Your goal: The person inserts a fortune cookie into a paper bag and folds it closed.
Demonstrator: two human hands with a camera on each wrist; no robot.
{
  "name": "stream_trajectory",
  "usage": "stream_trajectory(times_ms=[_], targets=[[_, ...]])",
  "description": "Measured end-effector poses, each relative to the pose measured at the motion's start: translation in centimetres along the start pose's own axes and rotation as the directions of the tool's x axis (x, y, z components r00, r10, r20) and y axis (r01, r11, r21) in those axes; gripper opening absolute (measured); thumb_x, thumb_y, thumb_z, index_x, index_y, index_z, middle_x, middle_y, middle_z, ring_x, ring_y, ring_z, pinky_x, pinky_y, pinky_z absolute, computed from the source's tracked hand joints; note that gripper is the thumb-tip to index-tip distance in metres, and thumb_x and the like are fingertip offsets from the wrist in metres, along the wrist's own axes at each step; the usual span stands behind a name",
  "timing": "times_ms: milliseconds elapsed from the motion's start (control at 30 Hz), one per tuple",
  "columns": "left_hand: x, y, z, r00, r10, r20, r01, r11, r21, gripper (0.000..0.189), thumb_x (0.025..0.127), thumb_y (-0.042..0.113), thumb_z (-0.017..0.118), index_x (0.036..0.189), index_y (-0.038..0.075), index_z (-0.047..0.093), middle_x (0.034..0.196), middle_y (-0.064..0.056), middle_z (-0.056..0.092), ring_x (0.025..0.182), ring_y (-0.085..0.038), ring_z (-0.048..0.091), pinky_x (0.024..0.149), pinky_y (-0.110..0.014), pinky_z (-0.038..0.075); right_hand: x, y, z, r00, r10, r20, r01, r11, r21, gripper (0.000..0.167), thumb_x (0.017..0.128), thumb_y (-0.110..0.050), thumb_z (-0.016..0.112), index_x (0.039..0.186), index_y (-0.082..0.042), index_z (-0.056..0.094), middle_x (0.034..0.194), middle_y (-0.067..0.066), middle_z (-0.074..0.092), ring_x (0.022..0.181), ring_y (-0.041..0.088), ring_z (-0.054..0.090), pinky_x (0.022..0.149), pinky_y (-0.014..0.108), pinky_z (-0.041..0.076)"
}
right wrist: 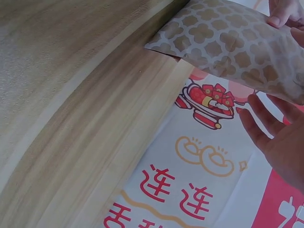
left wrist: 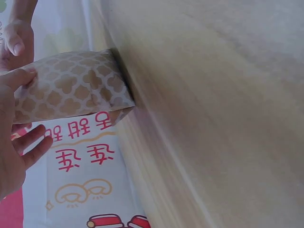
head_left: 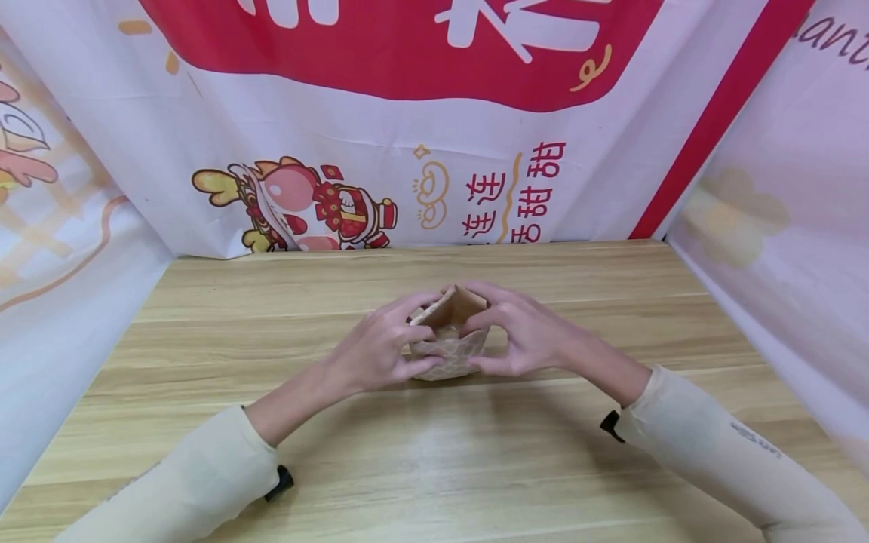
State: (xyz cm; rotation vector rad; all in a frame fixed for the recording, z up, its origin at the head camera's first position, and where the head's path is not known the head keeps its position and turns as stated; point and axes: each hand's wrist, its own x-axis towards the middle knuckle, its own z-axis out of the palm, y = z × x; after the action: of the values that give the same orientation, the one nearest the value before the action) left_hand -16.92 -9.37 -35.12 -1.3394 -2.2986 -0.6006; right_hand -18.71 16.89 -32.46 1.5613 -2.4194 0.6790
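A small brown paper bag (head_left: 449,360) with a white lattice pattern stands upright on the wooden table, its mouth gaping toward the head camera. My left hand (head_left: 382,343) grips its left side, thumb on the outside of the near wall and a finger over the rim. On the opposite side, my right hand (head_left: 519,332) holds the rim in the same way, one finger reaching inside the mouth. Both wrist views show the patterned wall of the paper bag (left wrist: 71,88) close up, its base at the tabletop. The bag's bottom inside is hidden.
The wood-grain table (head_left: 434,467) reaches back to a printed white and red cloth (head_left: 380,136) hanging behind it. More pale cloth hangs along the left (head_left: 81,249) and right (head_left: 767,226) sides. Light sleeves with black straps cover both forearms.
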Motion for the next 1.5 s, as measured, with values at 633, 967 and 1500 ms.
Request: stream_trajectory(times_ms=[633,967,1500], targets=[[0.3,0.0,0.4,0.995,-0.101,-0.022,0.093,0.967,-0.236,0.089,0.083,0.009,0.087,0.155,0.007,0.036,0.150,-0.020,0.051,0.123,-0.033,0.063,0.100,-0.039,0.058,-0.1,0.6,1.3,0.984,0.082,-0.157,-0.036,0.960,0.277,0.080,0.076,-0.003,0.087,0.148,0.002,0.051,0.146,0.023,0.055,0.125,0.036,0.060,0.104,0.048,0.055],[1.0,-0.1,1.7,0.896,-0.442,-0.042,0.337,0.739,-0.583,0.099,0.079,-0.002,0.087,0.160,0.011,0.032,0.129,-0.021,0.069,0.117,-0.033,0.068,0.098,-0.038,0.059,0.1,0.9,3.1,0.889,0.395,-0.234,-0.237,0.831,0.504,0.105,0.074,0.006,0.089,0.161,-0.003,0.030,0.155,0.018,0.048,0.107,0.032,0.071,0.094,0.032,0.060],[1.2,-0.3,2.7,0.783,-0.617,-0.079,0.423,0.621,-0.660,0.063,0.077,-0.002,0.088,0.133,0.001,0.061,0.132,-0.018,0.067,0.093,-0.031,0.071,0.075,-0.026,0.063,0.3,0.6,3.9,0.773,0.568,-0.283,-0.305,0.723,0.619,0.073,0.080,0.015,0.079,0.147,0.005,0.051,0.091,0.024,0.076,0.070,0.018,0.076,0.044,0.018,0.048]])
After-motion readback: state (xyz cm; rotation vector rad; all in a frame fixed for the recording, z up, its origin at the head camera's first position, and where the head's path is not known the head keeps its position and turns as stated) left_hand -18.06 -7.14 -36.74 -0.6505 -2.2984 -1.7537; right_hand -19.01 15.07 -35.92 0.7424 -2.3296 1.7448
